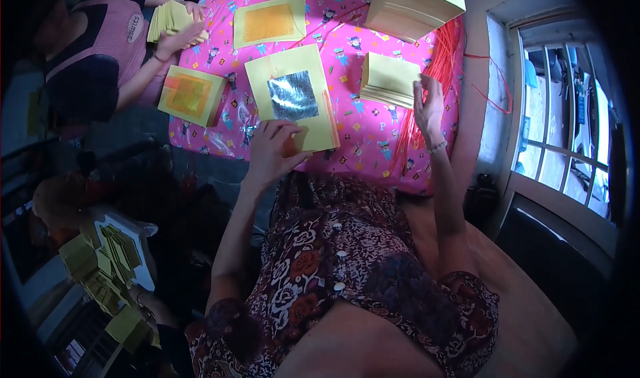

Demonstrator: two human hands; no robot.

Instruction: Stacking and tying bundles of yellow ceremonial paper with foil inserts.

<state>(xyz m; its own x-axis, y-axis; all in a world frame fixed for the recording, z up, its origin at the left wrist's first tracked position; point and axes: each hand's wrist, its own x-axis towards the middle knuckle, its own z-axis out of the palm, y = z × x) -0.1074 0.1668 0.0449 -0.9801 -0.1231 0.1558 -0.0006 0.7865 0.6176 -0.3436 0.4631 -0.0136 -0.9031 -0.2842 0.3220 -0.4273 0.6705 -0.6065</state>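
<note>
A stack of yellow paper sheets (323,71) with a shiny silver square (293,96) on its top sheet lies before me on the table. My left hand (273,148) rests at its near left corner, fingers spread over the top sheet and thumb along the near edge. My right hand (430,108) is raised, fingers extended and apart, at the right end of a smaller stack of plain yellow paper (390,75). Whether the fingertips touch that stack I cannot tell. Nothing shows in the right hand.
A pink patterned cloth (340,28) covers the table. Around lie an orange-printed sheet (270,23), a gold-square stack (192,95), a tall yellow block (417,8) and red strings (445,58). A co-worker's hands (180,38) hold yellow paper at left; another person handles yellow bundles (110,265) lower left.
</note>
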